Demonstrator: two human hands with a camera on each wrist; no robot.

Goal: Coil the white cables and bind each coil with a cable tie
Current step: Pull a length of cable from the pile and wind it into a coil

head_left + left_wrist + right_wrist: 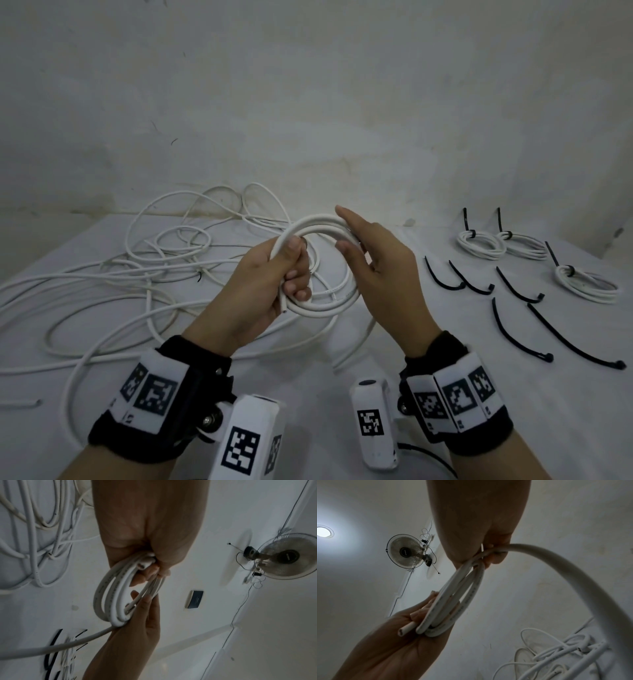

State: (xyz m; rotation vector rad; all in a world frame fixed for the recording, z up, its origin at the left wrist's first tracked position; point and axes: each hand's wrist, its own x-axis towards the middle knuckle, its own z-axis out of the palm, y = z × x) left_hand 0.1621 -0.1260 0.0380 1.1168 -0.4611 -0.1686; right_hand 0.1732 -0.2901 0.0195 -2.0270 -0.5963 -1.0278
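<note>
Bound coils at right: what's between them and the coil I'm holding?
Loose black cable ties on the table, beyond your right hand; the head view shows them.

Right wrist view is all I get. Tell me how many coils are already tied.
Observer: Three tied coils lie at the right of the table.
Operator: Now count the spare ties.
Observer: Five loose black cable ties lie nearer the person than those coils.
Operator: Check the table's far left.
Observer: One short cable piece lies near that edge.
</note>
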